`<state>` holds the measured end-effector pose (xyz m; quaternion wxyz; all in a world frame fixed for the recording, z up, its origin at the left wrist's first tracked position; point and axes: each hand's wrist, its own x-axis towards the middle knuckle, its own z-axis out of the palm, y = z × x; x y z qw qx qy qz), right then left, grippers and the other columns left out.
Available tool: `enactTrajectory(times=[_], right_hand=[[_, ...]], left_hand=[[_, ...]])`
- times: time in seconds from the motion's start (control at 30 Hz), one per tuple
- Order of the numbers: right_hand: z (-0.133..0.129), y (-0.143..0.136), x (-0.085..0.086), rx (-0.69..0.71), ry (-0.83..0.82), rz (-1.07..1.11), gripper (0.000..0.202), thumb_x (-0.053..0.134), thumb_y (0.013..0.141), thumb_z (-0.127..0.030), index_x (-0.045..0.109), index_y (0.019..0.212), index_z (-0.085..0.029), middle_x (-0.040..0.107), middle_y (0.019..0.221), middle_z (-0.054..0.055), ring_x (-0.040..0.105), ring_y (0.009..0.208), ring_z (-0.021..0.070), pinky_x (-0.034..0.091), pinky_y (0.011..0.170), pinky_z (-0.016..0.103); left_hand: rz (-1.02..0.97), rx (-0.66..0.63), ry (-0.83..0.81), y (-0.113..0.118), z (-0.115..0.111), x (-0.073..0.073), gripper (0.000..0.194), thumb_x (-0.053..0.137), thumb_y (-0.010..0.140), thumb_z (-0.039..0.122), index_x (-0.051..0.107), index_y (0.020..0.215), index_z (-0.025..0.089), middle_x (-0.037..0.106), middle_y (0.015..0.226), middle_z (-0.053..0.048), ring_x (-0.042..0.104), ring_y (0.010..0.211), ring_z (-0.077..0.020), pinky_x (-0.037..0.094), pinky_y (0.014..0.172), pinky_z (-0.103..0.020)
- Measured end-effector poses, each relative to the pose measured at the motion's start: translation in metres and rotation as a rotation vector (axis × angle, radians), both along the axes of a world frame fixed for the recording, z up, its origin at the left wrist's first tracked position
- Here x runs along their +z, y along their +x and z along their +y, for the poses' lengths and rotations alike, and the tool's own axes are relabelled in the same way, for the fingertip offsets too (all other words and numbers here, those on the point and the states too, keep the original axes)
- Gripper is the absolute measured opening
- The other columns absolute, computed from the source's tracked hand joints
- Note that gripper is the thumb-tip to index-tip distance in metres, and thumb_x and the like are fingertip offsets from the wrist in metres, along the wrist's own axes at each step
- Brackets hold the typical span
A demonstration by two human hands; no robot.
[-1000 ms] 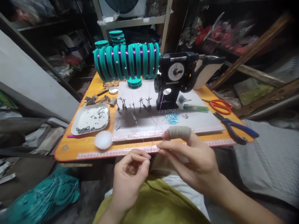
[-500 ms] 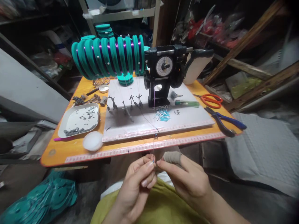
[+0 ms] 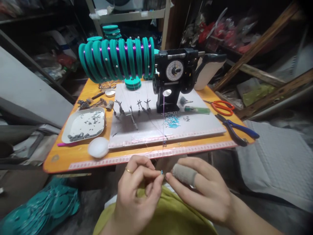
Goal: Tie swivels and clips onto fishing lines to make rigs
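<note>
The left hand (image 3: 140,191) is pinching a small blue piece (image 3: 161,172) between meeting fingertips; the half-curled right hand (image 3: 210,192) is hovering beside it, its grip unclear. Beyond the fingers, thread (image 3: 163,127) is rising toward the black machine (image 3: 172,101); pliers (image 3: 229,123) are lying farther right, a white tray (image 3: 79,122) left.

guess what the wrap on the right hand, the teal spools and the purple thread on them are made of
The wrap looks like cloth or fabric tape: matte, grey-beige. The teal spools look like foam or soft plastic, from their dull, even rims. The purple thread is perhaps synthetic or silk; its windings gleam brightly.
</note>
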<state>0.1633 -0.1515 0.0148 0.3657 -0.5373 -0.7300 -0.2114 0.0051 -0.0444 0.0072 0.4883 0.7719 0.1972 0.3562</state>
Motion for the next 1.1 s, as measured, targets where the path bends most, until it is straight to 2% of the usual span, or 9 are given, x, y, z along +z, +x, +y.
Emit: enactTrajectory(times=[0.1, 0.2, 0.4, 0.6, 0.67, 0.8, 0.9, 1.0, 1.1], right_hand=[[0.013, 0.001, 0.005, 0.105, -0.023, 0.074, 0.014, 0.062, 0.091, -0.006, 0.071, 0.095, -0.016, 0.07, 0.086, 0.007, 0.065, 0.101, 0.0233, 0.059, 0.086, 0.038], [0.028, 0.001, 0.007, 0.224, -0.155, 0.208, 0.016, 0.056, 0.095, -0.009, 0.067, 0.1, -0.019, 0.069, 0.102, 0.007, 0.067, 0.097, 0.0207, 0.057, 0.095, 0.041], [0.056, -0.001, 0.025, 0.212, -0.295, 0.314, 0.021, 0.046, 0.091, -0.007, 0.063, 0.1, -0.015, 0.055, 0.083, 0.006, 0.055, 0.067, 0.0162, 0.049, 0.055, 0.026], [0.071, -0.001, 0.034, 0.168, -0.399, 0.371, 0.016, 0.051, 0.09, -0.004, 0.062, 0.093, -0.015, 0.055, 0.078, 0.003, 0.053, 0.066, 0.014, 0.043, 0.058, 0.024], [0.069, 0.0, 0.027, 0.157, -0.376, 0.33, 0.017, 0.05, 0.092, -0.006, 0.063, 0.099, -0.015, 0.057, 0.081, 0.004, 0.056, 0.066, 0.0144, 0.045, 0.057, 0.024], [0.058, 0.004, 0.011, 0.209, -0.136, 0.111, 0.03, 0.042, 0.096, -0.007, 0.057, 0.121, -0.013, 0.063, 0.099, 0.011, 0.065, 0.084, 0.0191, 0.054, 0.079, 0.034], [0.052, 0.004, 0.004, 0.271, -0.04, -0.012, 0.027, 0.049, 0.09, -0.006, 0.06, 0.113, -0.017, 0.067, 0.096, 0.007, 0.067, 0.094, 0.0206, 0.042, 0.104, 0.05], [0.051, 0.0, 0.002, 0.235, -0.017, 0.029, 0.021, 0.063, 0.08, -0.006, 0.063, 0.092, -0.023, 0.069, 0.085, -0.003, 0.069, 0.088, 0.0164, 0.039, 0.106, 0.046], [0.053, -0.001, 0.005, 0.236, -0.012, 0.142, 0.01, 0.068, 0.082, -0.016, 0.061, 0.082, -0.022, 0.07, 0.08, -0.003, 0.069, 0.078, 0.0129, 0.044, 0.102, 0.039]], left_hand=[[0.003, 0.024, 0.365, -0.008, 0.006, 0.008, 0.015, 0.062, 0.083, 0.0, 0.063, 0.088, 0.014, 0.053, 0.09, -0.001, 0.046, 0.054, -0.0014, 0.043, 0.048, -0.014], [0.024, 0.022, 0.498, -0.012, 0.015, 0.016, 0.014, 0.06, 0.084, -0.001, 0.061, 0.086, 0.013, 0.054, 0.088, -0.002, 0.052, 0.062, -0.004, 0.046, 0.054, -0.014], [0.026, 0.046, 0.769, -0.017, 0.034, 0.018, 0.013, 0.06, 0.085, -0.001, 0.061, 0.09, 0.011, 0.059, 0.088, -0.006, 0.063, 0.083, -0.0136, 0.054, 0.074, -0.022], [0.034, -0.168, 1.086, -0.015, 0.053, 0.017, 0.011, 0.053, 0.087, 0.001, 0.062, 0.089, 0.007, 0.069, 0.09, -0.017, 0.065, 0.074, -0.022, 0.048, 0.058, -0.033], [0.056, -0.22, 0.856, -0.014, 0.053, 0.017, 0.013, 0.053, 0.086, -0.001, 0.061, 0.085, 0.01, 0.069, 0.088, -0.014, 0.065, 0.074, -0.0196, 0.048, 0.06, -0.03], [0.114, -0.254, -0.205, -0.013, 0.049, 0.016, 0.016, 0.062, 0.087, 0.013, 0.056, 0.073, 0.016, 0.066, 0.088, -0.007, 0.061, 0.076, -0.0136, 0.046, 0.063, -0.023], [0.066, -0.298, -0.879, -0.012, 0.045, 0.014, 0.026, 0.075, 0.079, 0.03, 0.056, 0.07, 0.015, 0.062, 0.083, -0.003, 0.054, 0.068, -0.0099, 0.041, 0.061, -0.021], [0.02, -0.34, -1.169, -0.01, 0.042, 0.012, 0.034, 0.082, 0.071, 0.036, 0.057, 0.068, 0.015, 0.051, 0.066, 0.002, 0.043, 0.058, -0.0077, 0.034, 0.058, -0.021], [0.016, -0.352, -1.224, -0.008, 0.04, 0.012, 0.034, 0.084, 0.069, 0.036, 0.058, 0.066, 0.015, 0.045, 0.061, 0.003, 0.041, 0.059, -0.0085, 0.033, 0.059, -0.022]])
